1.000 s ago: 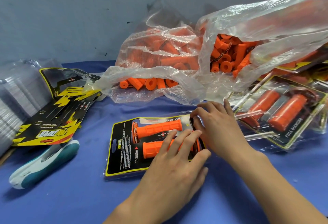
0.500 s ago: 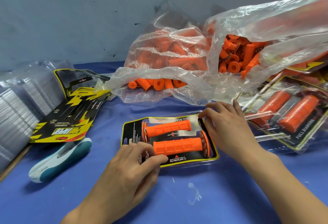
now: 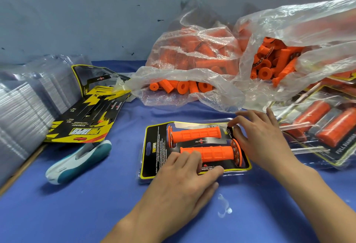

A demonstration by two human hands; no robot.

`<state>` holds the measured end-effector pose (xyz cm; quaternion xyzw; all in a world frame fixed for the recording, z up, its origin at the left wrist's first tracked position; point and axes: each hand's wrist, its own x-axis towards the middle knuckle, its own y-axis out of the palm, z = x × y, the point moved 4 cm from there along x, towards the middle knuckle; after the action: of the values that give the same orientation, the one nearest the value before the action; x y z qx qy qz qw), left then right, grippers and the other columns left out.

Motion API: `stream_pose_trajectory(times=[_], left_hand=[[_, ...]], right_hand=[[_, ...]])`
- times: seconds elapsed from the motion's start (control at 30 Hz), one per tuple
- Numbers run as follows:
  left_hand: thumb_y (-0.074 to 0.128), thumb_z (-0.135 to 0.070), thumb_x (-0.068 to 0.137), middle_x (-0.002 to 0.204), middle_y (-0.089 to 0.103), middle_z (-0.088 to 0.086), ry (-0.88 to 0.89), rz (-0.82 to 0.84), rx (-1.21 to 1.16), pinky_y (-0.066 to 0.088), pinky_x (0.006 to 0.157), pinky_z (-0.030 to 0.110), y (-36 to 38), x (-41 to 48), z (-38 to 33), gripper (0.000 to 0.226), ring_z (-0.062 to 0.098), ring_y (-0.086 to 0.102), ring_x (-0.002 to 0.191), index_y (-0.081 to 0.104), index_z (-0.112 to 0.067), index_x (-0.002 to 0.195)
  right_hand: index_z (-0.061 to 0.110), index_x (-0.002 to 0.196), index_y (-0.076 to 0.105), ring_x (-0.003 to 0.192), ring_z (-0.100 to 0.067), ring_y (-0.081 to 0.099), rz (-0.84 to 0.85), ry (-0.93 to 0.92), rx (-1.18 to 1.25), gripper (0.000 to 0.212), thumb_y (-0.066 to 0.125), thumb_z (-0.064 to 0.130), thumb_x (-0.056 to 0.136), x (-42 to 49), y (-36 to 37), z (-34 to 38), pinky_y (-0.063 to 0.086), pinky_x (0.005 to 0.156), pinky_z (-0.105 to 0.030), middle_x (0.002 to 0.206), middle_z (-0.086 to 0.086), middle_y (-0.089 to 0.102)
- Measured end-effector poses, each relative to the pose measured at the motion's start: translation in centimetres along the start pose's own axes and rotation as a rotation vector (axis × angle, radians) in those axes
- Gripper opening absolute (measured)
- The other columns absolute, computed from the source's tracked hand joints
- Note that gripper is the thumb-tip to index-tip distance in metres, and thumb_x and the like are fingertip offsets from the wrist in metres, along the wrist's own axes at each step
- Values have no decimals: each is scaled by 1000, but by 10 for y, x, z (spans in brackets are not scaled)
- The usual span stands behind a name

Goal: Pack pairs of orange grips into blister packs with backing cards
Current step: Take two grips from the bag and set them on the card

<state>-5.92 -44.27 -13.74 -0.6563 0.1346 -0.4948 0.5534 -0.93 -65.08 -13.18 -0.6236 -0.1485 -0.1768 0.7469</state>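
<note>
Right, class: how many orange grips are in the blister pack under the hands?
2. The far grip lies uncovered; the near grip has its left end under the left hand.
</note>
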Motion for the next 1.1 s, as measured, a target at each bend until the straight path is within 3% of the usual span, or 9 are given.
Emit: stream_pose_trajectory(times=[0.1,0.4,0.5,0.67,0.73,0.8,0.93,1.03,1.1], left_hand=[[44,-40,101,87,44,-2,-55,-2,-15,38,72,34,-3,-4,7,25,19,43,77,64,-29,110],[39,-40,101,86,48,-4,-166,14,-24,45,69,34,-12,-22,31,31,17,48,77,66,-26,92],[38,-41,101,85,48,-5,-250,12,-25,40,69,31,-18,-30,46,36,19,48,76,61,-22,81],[42,-36,100,81,56,-4,-811,-165,-341,41,68,32,-23,-45,106,29,10,53,72,59,-22,81],[48,-29,99,73,62,6,-1047,-94,-501,47,58,38,-14,-53,125,24,17,55,56,62,-16,85],[48,-26,100,68,61,7,-1185,21,-723,42,44,32,-1,-58,129,27,18,48,43,63,-6,90],[47,-32,102,69,66,6,-1163,132,-761,38,43,26,6,-54,130,35,19,49,40,66,-9,83],[47,-33,101,58,64,-1,-1108,184,-729,37,39,23,7,-52,130,37,15,47,38,64,-11,77],[49,-30,101,64,66,-1,-1095,181,-731,36,39,23,7,-51,130,32,16,48,40,64,-12,79]], right_hand=[[22,98,72,118,-34,55,-1,-4,4,10,65,23,91,-1,-1,-1,21,116,-57,117,-3,66],[22,98,72,119,-34,54,8,1,10,10,65,25,91,0,-2,0,19,117,-56,117,-2,66],[23,98,72,117,-34,55,-7,-8,5,10,66,24,90,-1,-3,-1,21,116,-57,115,-2,66],[24,94,72,112,-35,58,-49,-19,12,7,68,21,88,0,-3,-1,25,113,-59,112,-3,67],[24,95,71,112,-35,58,-54,-13,19,8,67,22,89,1,-4,-1,26,113,-59,113,-3,66],[24,95,71,112,-34,57,-53,-9,26,9,65,22,89,2,-5,-1,27,112,-59,113,-3,66],[24,96,71,112,-34,57,-42,8,45,11,62,22,91,3,-7,0,27,112,-57,115,-3,66],[22,99,72,114,-33,56,-26,24,59,13,60,22,92,4,-11,1,26,113,-55,117,-3,65],[18,100,72,111,-34,56,-63,21,92,14,61,18,92,4,-16,3,30,109,-56,115,-5,66]])
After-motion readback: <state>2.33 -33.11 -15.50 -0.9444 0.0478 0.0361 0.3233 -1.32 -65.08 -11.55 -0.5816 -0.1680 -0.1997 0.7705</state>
